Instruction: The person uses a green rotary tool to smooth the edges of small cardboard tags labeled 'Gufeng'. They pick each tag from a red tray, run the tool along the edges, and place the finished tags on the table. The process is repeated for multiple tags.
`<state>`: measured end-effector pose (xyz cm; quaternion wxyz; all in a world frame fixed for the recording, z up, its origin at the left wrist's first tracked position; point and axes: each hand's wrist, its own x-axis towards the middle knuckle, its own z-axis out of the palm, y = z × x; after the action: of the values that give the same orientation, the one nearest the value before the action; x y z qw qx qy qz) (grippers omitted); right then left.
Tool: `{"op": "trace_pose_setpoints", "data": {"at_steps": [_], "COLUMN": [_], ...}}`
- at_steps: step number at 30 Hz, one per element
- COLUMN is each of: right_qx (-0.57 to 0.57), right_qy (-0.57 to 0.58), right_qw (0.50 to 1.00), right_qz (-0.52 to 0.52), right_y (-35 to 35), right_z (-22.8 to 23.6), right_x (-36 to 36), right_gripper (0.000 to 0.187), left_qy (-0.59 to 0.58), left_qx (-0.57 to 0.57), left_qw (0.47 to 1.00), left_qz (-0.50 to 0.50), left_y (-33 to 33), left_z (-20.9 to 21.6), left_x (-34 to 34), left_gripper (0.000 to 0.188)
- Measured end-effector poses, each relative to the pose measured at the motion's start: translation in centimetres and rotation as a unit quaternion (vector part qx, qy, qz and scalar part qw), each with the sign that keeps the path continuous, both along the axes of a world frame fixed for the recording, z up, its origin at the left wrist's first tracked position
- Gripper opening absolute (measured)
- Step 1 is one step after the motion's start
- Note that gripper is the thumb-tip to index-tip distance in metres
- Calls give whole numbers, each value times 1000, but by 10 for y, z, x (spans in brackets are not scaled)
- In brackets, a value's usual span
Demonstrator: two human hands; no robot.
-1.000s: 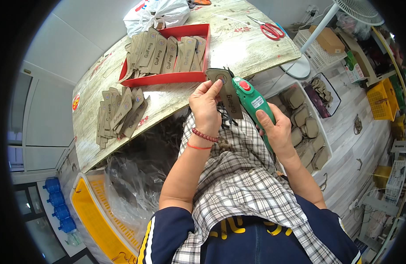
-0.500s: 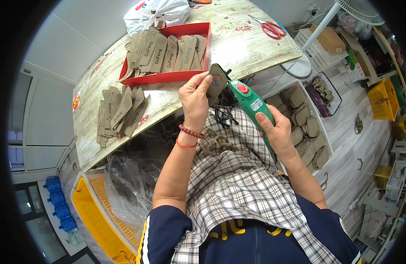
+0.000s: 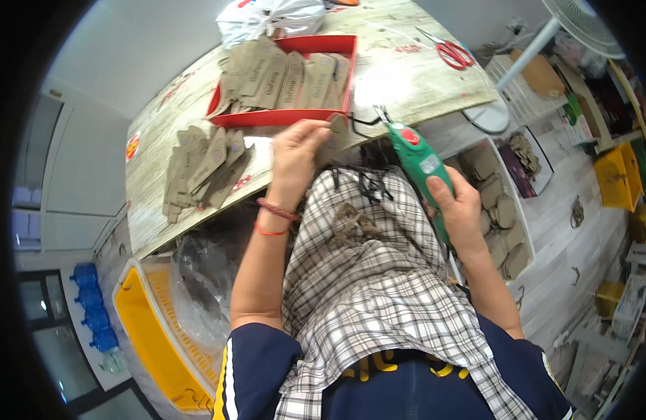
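My left hand pinches a khaki fabric patch with a rounded end, just in front of the table edge. A thin black strip stretches from near the patch toward a green handheld power tool with a red button and a narrow metal tip. My right hand is wrapped round that tool's body, the tip pointing up and away from me. Tip and patch are apart, and motion blurs the patch. Black scraps and a tangled brown clump lie on the plaid apron over my lap.
A red tray of similar patches stands on the table, a loose pile of patches to its left. Red-handled scissors lie far right. Khaki pads fill a pale bin on the floor. A yellow basket stands lower left.
The tool tip has moved away from the patch to the right, and my left hand has drawn the patch slightly left. The black strip now shows between them.
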<state>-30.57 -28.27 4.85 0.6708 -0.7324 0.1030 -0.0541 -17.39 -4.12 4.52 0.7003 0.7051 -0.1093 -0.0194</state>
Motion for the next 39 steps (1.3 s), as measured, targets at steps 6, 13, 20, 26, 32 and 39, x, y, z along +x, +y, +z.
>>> {"op": "trace_pose_setpoints", "data": {"at_steps": [6, 13, 20, 26, 32, 39], "right_qx": [13, -1, -12, -16, -13, -47], "right_qy": [13, 33, 34, 38, -8, -38], "right_qw": [1000, 999, 999, 999, 1000, 998], "right_qz": [-5, -13, -6, -17, -21, -30], "right_y": [-6, -6, -1, -4, 1, 13], "right_z": [-9, -12, -16, -22, -15, -1], "right_x": [-3, 2, 10, 7, 17, 16], "right_gripper": [40, 42, 46, 44, 44, 46], "left_qy": [-65, -262, -123, -154, -110, 89], "left_qx": [263, 527, 582, 462, -152, -388], "left_qw": [930, 711, 776, 846, 969, 906], "left_qz": [248, 384, 208, 219, 162, 142], "left_y": [204, 148, -23, -59, -54, -69], "left_z": [-18, -5, -23, -43, 3, 24], "left_x": [69, 97, 187, 201, 151, 35], "left_gripper": [16, 12, 45, 25, 12, 10]}}
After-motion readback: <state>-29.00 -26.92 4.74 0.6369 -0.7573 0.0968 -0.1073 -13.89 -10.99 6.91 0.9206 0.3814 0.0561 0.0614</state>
